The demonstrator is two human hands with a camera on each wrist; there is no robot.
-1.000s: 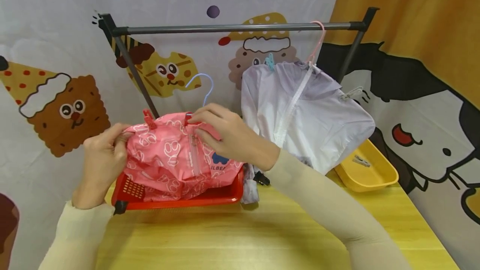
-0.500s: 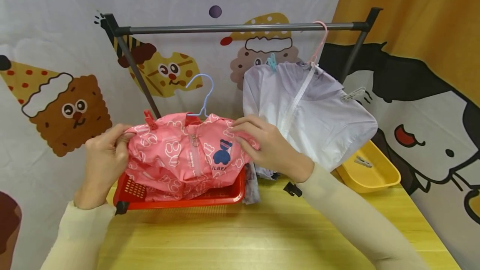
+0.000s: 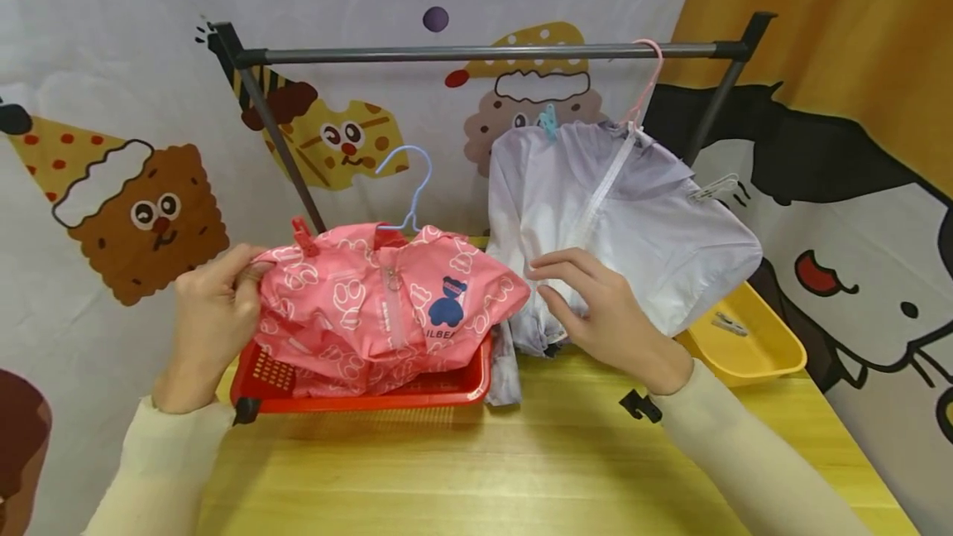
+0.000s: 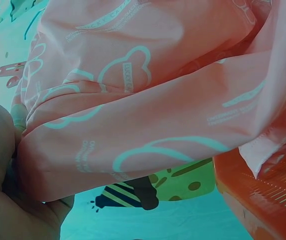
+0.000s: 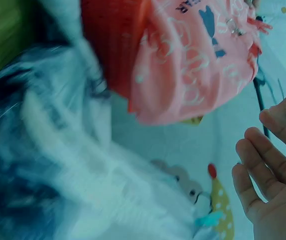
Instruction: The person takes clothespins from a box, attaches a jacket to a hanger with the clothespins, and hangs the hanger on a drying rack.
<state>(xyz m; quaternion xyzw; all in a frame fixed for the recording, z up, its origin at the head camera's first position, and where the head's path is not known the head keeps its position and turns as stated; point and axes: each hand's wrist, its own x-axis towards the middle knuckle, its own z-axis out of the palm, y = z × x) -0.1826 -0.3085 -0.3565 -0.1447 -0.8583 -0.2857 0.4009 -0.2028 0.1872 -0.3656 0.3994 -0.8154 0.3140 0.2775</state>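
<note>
A pink patterned zip jacket (image 3: 350, 296) lies over a red basket (image 3: 417, 395), with a blue hanger (image 3: 417, 197) rising from its collar. My left hand (image 3: 216, 317) pinches the jacket's shoulder at the left, beside a red clothespin (image 3: 303, 236) clipped there. In the left wrist view the pink sleeve (image 4: 148, 125) stretches away from the left hand (image 4: 13, 175). Off the jacket's right side, my right hand (image 3: 596, 313) is held with relaxed fingers and nothing in them, in front of a pale lilac jacket (image 3: 633, 213). The right wrist view also shows this hand (image 5: 273, 175) holding nothing.
A dark metal rack rail (image 3: 462, 55) spans the back. From it a pink hanger (image 3: 649, 81) carries the lilac jacket, clipped with a teal clothespin (image 3: 548, 121) and a white one (image 3: 715, 187). A yellow tray (image 3: 767, 358) with a clothespin (image 3: 730, 323) stands right on the wooden table (image 3: 447, 470).
My right hand has moved right from the collar, along the pink jacket's shoulder, and come away from it. The hanger and right side are uncovered. The left hand keeps its hold.
</note>
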